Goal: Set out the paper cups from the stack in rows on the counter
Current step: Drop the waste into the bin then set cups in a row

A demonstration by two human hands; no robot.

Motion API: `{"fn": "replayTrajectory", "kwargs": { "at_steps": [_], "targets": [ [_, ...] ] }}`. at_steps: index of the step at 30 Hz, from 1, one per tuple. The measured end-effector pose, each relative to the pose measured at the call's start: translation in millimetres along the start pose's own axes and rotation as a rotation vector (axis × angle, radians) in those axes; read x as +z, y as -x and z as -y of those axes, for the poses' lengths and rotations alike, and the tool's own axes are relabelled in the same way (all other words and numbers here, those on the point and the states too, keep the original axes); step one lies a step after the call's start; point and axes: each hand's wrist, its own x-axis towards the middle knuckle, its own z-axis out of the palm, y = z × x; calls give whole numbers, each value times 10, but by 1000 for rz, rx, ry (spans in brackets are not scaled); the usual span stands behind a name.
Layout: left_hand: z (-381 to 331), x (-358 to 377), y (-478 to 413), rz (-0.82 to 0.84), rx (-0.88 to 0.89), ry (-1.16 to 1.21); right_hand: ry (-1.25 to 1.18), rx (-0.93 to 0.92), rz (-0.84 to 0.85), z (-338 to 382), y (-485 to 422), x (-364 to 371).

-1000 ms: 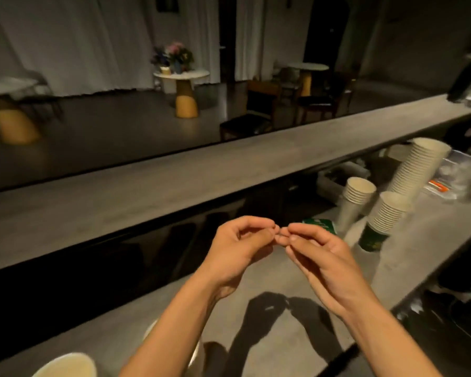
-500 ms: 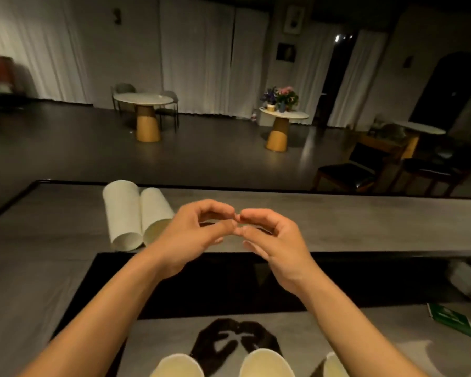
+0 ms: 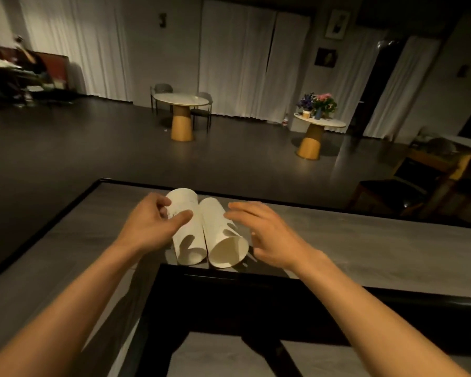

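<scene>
Two long white paper cup stacks lie on their sides, side by side, on the grey raised counter (image 3: 365, 254), open ends toward me. My left hand (image 3: 150, 227) grips the left stack (image 3: 186, 235), thumb across its top and fingers curled round its far left side. My right hand (image 3: 269, 235) is beside the right stack (image 3: 219, 235) with fingers spread and straight; whether they touch it I cannot tell. No single cups stand in view.
A black ledge (image 3: 283, 292) separates the raised counter from the lower grey worktop (image 3: 229, 357) near me. The counter's black far edge (image 3: 337, 206) drops to a dark floor with round tables (image 3: 181, 100) and a chair (image 3: 408, 191).
My hands have parted from touching fingertips and reached forward to the two stacks. The left now grips the left stack. The view has moved closer to the raised counter.
</scene>
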Motion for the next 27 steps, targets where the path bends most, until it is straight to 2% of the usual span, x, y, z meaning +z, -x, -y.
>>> {"fn": "replayTrajectory", "kwargs": {
  "at_steps": [2, 4, 8, 11, 15, 21, 24, 27],
  "targets": [
    [25, 17, -122, 62, -133, 19, 74, -42, -26, -171, -144, 86],
    [25, 75, -206, 123, -193, 55, 179, -24, -50, -386, -294, 171],
    [74, 218, -385, 206, -210, 74, 378, 13, 204, -706, -568, 296],
    [149, 271, -531, 250, -248, 39, 399, -86, 275, -771, -733, 408],
    [203, 276, -611, 249, -229, 39, 361, -164, 289, -785, -858, 554],
    [295, 162, -611, 211, -199, 164, 172, -186, 140, -796, -886, 729],
    [346, 51, -595, 131, -145, 204, -86, -207, -20, -690, -898, 712],
    [402, -113, -564, 32, -57, 213, -381, -39, -105, -472, -893, 647]
  ]
}}
